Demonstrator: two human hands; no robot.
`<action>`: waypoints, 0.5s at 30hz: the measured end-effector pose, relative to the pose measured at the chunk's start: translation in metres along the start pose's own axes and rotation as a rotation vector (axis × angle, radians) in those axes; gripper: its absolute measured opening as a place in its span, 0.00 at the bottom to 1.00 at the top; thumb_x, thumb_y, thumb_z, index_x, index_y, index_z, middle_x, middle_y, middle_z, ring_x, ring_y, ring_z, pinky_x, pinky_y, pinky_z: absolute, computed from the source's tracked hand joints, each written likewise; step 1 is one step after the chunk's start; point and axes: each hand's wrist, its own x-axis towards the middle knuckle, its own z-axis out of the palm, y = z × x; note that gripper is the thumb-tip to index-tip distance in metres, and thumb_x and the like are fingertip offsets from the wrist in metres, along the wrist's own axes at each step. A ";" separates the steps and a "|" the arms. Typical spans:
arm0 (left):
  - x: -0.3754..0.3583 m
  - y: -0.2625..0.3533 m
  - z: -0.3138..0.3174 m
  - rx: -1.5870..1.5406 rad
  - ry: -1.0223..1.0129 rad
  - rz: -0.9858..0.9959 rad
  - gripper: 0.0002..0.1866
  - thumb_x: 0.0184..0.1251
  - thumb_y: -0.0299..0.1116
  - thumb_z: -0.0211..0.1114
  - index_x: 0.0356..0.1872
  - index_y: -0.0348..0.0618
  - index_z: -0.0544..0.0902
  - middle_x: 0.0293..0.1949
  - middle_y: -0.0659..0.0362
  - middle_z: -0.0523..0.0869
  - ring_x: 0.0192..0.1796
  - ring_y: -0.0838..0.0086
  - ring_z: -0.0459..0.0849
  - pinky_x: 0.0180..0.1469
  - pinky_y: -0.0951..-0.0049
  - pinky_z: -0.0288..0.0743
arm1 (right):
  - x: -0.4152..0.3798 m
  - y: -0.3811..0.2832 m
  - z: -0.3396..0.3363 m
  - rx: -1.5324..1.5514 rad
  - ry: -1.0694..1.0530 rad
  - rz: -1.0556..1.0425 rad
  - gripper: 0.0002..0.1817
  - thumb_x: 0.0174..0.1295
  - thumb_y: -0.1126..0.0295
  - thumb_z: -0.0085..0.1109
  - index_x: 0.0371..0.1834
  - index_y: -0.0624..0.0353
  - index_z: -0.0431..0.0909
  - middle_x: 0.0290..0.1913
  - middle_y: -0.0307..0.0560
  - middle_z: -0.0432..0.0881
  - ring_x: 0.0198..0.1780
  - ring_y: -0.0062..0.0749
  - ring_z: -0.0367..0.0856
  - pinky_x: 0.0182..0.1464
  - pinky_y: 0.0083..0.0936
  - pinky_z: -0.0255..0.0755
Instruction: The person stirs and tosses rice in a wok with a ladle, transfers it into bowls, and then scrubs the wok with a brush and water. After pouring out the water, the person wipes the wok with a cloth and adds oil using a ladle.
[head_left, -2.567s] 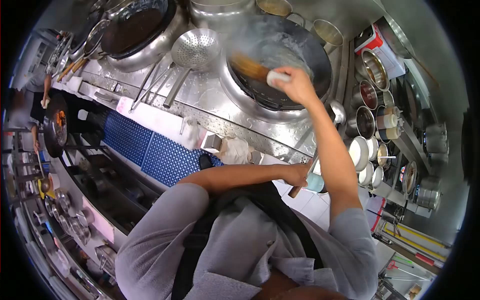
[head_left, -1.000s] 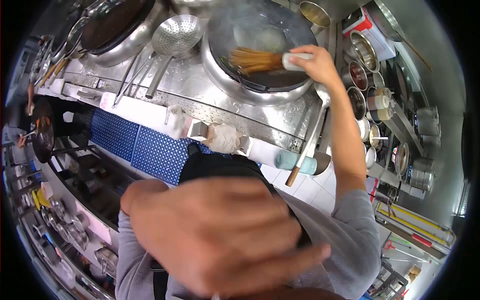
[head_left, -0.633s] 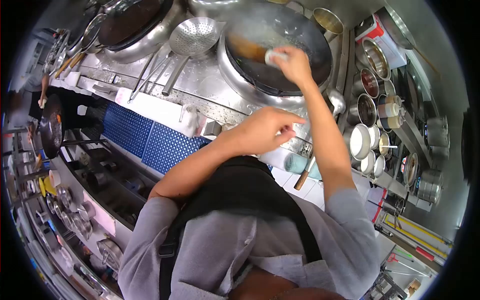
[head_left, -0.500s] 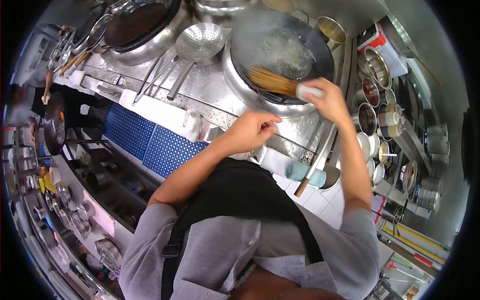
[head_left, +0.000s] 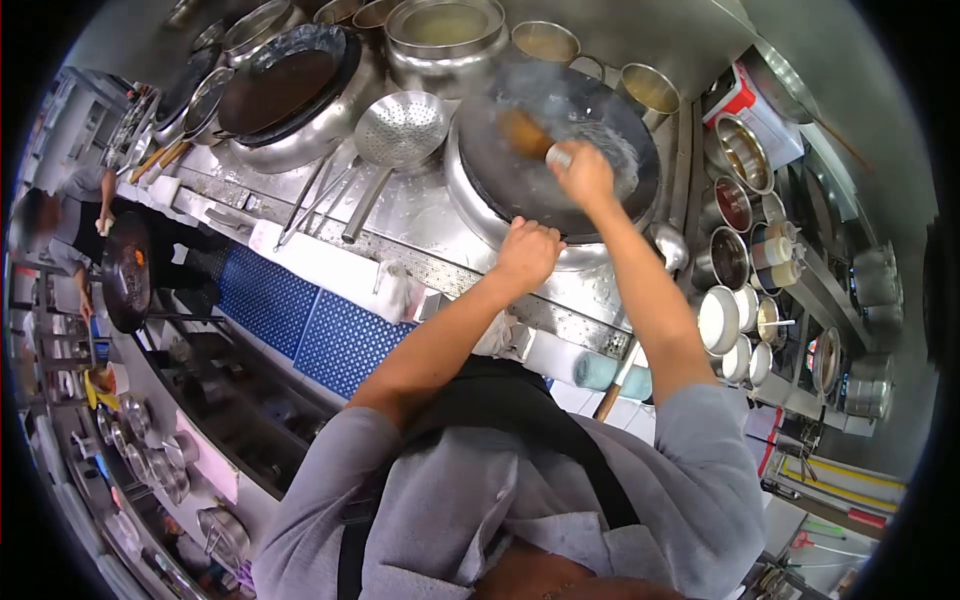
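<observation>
One long steel surface (head_left: pixel 430 215) runs across the kitchen, kinda wet in spots. Biggest thing the cook's using on it is the dark wok (head_left: pixel 520 190), sitting in a metal ring, steam coming off and some foamy liquid inside. Just left of that there's a perforated strainer (head_left: pixel 402 130), handle pointing back at the cook. Brush (head_left: pixel 524 137) is inside the wok, bristles blurry. As for the hands, they're apart: right hand (head_left: pixel 582 172) is wrapped round the brush's pale handle, left hand (head_left: pixel 530 252) is at the near rim, can't tell if it's gripping.
</observation>
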 end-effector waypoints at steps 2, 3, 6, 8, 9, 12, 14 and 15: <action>-0.001 -0.004 0.006 -0.004 0.058 0.036 0.14 0.72 0.41 0.58 0.32 0.43 0.82 0.32 0.53 0.87 0.41 0.61 0.82 0.51 0.58 0.66 | -0.043 -0.007 -0.022 0.091 -0.065 -0.073 0.19 0.57 0.61 0.69 0.52 0.50 0.84 0.51 0.56 0.83 0.52 0.56 0.83 0.54 0.45 0.77; -0.001 -0.007 0.007 -0.018 0.068 0.047 0.14 0.72 0.41 0.59 0.32 0.42 0.82 0.32 0.53 0.87 0.41 0.61 0.82 0.51 0.58 0.66 | -0.063 -0.009 -0.039 0.090 -0.102 -0.100 0.19 0.57 0.62 0.69 0.52 0.50 0.84 0.51 0.55 0.82 0.52 0.56 0.83 0.55 0.44 0.77; -0.005 -0.011 -0.003 -0.090 0.090 0.069 0.14 0.72 0.40 0.60 0.30 0.41 0.82 0.32 0.51 0.86 0.40 0.58 0.81 0.50 0.57 0.65 | -0.106 -0.002 -0.105 0.022 -0.234 -0.107 0.19 0.56 0.63 0.70 0.53 0.50 0.84 0.51 0.53 0.82 0.50 0.55 0.83 0.55 0.44 0.77; -0.006 -0.014 -0.010 -0.136 0.099 0.086 0.14 0.72 0.39 0.60 0.30 0.41 0.81 0.32 0.50 0.85 0.41 0.57 0.81 0.50 0.57 0.65 | -0.112 0.023 -0.133 -0.120 -0.270 -0.078 0.20 0.55 0.64 0.70 0.53 0.49 0.83 0.48 0.53 0.82 0.49 0.54 0.84 0.53 0.44 0.77; -0.004 -0.015 -0.010 -0.136 0.093 0.086 0.14 0.72 0.39 0.60 0.30 0.41 0.81 0.32 0.50 0.85 0.41 0.56 0.81 0.50 0.57 0.64 | -0.106 0.048 -0.133 -0.186 -0.219 -0.080 0.20 0.55 0.65 0.70 0.53 0.48 0.83 0.48 0.53 0.82 0.48 0.54 0.84 0.52 0.44 0.78; -0.003 -0.017 -0.007 -0.143 0.076 0.084 0.13 0.72 0.40 0.60 0.30 0.41 0.81 0.32 0.50 0.85 0.41 0.56 0.81 0.51 0.56 0.65 | -0.058 0.110 -0.106 -0.334 -0.087 -0.007 0.21 0.59 0.66 0.68 0.57 0.47 0.79 0.49 0.54 0.79 0.45 0.56 0.85 0.47 0.46 0.79; -0.001 -0.017 -0.009 -0.125 0.086 0.085 0.13 0.72 0.40 0.60 0.30 0.42 0.81 0.32 0.50 0.85 0.40 0.57 0.81 0.50 0.57 0.65 | -0.008 0.115 -0.076 -0.316 0.017 -0.075 0.21 0.59 0.64 0.68 0.57 0.47 0.78 0.49 0.54 0.79 0.44 0.55 0.85 0.45 0.46 0.80; -0.001 -0.016 -0.007 -0.122 0.085 0.087 0.13 0.72 0.40 0.61 0.30 0.42 0.81 0.32 0.51 0.85 0.40 0.57 0.81 0.50 0.57 0.65 | 0.015 0.105 -0.055 -0.287 0.044 -0.067 0.20 0.60 0.64 0.67 0.56 0.47 0.78 0.49 0.55 0.79 0.44 0.54 0.85 0.44 0.46 0.80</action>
